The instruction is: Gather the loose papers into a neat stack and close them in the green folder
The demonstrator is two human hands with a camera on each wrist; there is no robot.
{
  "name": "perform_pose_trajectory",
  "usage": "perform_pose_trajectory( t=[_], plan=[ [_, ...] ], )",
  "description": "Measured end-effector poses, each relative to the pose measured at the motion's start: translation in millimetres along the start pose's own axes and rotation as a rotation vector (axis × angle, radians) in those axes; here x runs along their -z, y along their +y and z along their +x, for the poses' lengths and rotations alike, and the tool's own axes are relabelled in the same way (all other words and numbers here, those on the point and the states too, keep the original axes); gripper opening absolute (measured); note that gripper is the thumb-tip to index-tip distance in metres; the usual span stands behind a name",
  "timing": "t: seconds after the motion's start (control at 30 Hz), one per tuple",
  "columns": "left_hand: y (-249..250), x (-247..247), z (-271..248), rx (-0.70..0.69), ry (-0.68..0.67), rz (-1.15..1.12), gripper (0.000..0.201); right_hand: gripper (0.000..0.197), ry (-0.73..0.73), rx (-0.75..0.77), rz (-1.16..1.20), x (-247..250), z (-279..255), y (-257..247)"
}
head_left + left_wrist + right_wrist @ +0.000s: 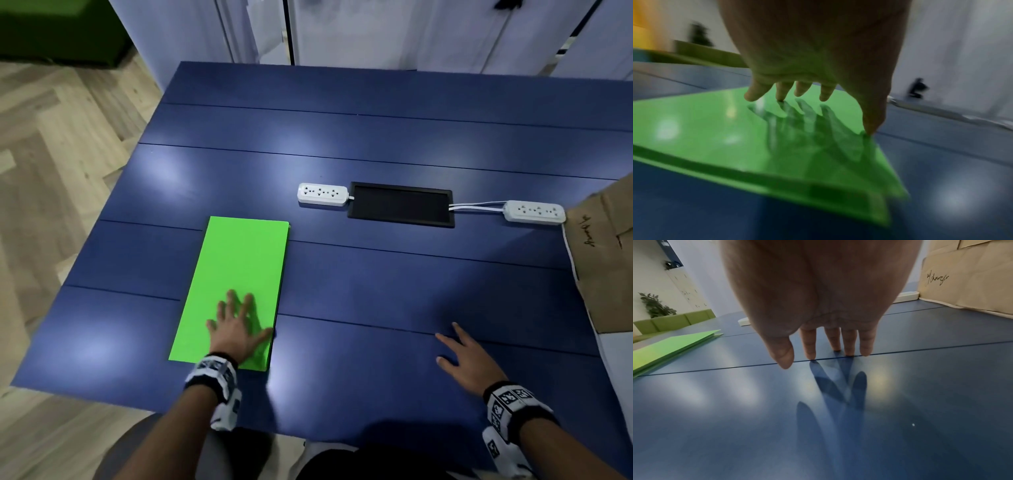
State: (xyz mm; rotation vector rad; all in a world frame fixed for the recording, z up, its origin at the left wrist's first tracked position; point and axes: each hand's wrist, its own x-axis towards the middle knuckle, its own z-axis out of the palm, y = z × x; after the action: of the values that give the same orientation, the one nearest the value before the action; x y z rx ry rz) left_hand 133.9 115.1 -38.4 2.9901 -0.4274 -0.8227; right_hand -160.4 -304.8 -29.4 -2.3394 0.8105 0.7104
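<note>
The green folder (236,274) lies shut on the blue table (376,274), at the near left. My left hand (236,325) rests flat on its near end with fingers spread, thumb at the right edge. In the left wrist view the left hand (809,95) hovers just over the folder (715,129), its thumb tip touching the edge. My right hand (459,356) lies open on bare table at the near right, holding nothing. In the right wrist view the folder (670,348) shows pale sheet edges between its covers, left of the right hand (830,352). No loose papers are in view.
Two white power strips (322,194) (534,212) flank a black cable hatch (400,204) in the table's middle. A brown paper bag (606,253) stands at the right edge. Cabinets stand behind the far edge, wooden floor to the left.
</note>
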Motion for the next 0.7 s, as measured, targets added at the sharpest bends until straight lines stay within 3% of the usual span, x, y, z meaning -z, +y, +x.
perform_pose_trajectory(
  t=[0.07, 0.23, 0.53, 0.7],
  plan=[
    [20.4, -16.6, -13.1, -0.088, -0.037, 0.069, 0.098, 0.061, -0.007, -0.015, -0.007, 2.3, -1.3, -3.4],
    [22.6, -19.4, -4.6, -0.06, -0.058, 0.08, 0.07, 0.06, -0.009, -0.029, -0.008, 4.4, -4.8, -7.6],
    [-22.9, 32.0, 74.1, 0.073, -0.015, 0.066, 0.067, 0.058, -0.022, -0.026, 0.009, 4.9, -8.2, -7.5],
    [-29.0, 40.7, 88.7, 0.087, -0.009, 0.119, 0.066, 0.058, -0.027, -0.035, 0.0, 6.9, -7.9, -10.6]
  ],
)
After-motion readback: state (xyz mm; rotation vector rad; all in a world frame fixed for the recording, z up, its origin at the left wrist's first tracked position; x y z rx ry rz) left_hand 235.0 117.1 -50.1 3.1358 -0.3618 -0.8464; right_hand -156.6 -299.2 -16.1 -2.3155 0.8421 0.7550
